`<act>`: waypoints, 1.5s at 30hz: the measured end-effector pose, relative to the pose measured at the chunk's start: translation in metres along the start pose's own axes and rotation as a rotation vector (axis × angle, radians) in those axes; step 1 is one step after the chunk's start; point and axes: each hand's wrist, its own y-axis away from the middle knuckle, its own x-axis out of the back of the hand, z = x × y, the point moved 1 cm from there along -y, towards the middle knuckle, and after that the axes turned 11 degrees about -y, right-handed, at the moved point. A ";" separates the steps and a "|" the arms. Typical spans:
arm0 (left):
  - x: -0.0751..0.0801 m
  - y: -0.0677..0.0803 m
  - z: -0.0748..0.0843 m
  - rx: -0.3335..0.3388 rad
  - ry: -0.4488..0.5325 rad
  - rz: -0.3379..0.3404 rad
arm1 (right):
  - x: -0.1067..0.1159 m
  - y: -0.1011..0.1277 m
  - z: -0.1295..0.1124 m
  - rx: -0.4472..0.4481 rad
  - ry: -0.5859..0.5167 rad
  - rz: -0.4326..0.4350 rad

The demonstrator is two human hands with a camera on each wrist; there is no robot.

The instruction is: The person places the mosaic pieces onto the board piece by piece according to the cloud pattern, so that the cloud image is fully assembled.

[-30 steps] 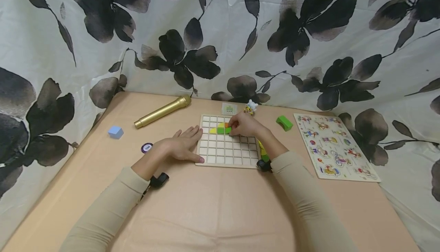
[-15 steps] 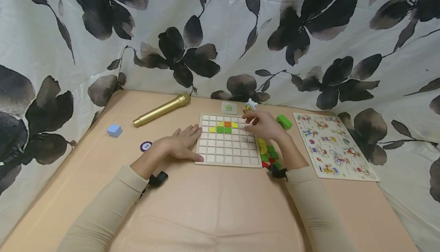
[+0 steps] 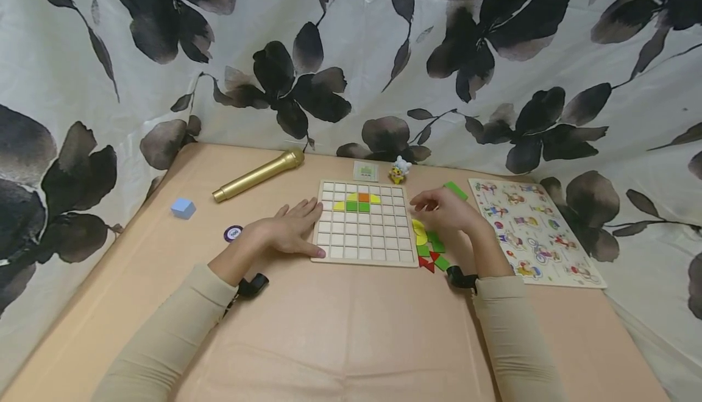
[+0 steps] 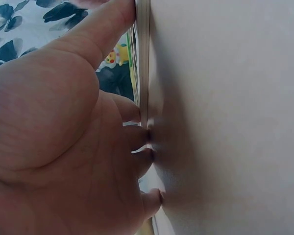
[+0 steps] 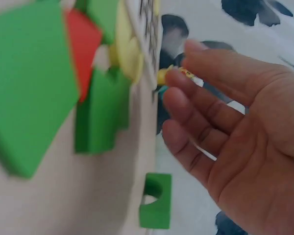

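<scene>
A white grid board (image 3: pixel 364 237) lies on the table, with yellow, green and orange tiles (image 3: pixel 358 202) set in its upper cells. My left hand (image 3: pixel 287 229) rests flat at the board's left side, fingers spread and thumb on the lower left corner. In the left wrist view the left hand (image 4: pixel 63 112) touches the board's edge (image 4: pixel 144 58). Beyond the board's right edge, my right hand (image 3: pixel 446 210) hovers with loosely bent fingers and nothing held. Beneath and in front of it lie loose green, yellow and red tiles (image 3: pixel 430 250), which loom close in the right wrist view beside the right hand (image 5: pixel 225 117).
A gold microphone (image 3: pixel 258 176), a blue cube (image 3: pixel 183 208) and a round chip (image 3: pixel 233 233) lie to the left. Behind the board are a small card (image 3: pixel 365 171) and a toy figure (image 3: pixel 400 170). A green arch block (image 3: pixel 455 190) and a picture puzzle board (image 3: pixel 534 231) are at right.
My right hand has left the board's upper cells and moved right to above the loose tiles, revealing a yellow tile beside the orange one. My left hand stays in place.
</scene>
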 end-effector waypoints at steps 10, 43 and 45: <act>0.002 0.001 0.004 -0.001 -0.002 -0.001 | -0.006 -0.003 0.015 -0.085 -0.004 -0.086; -0.012 -0.013 -0.013 -0.006 0.036 0.011 | 0.010 0.015 0.018 -0.129 0.006 -0.234; -0.012 -0.012 -0.012 -0.018 0.039 0.018 | 0.009 0.015 0.018 -0.126 0.003 -0.247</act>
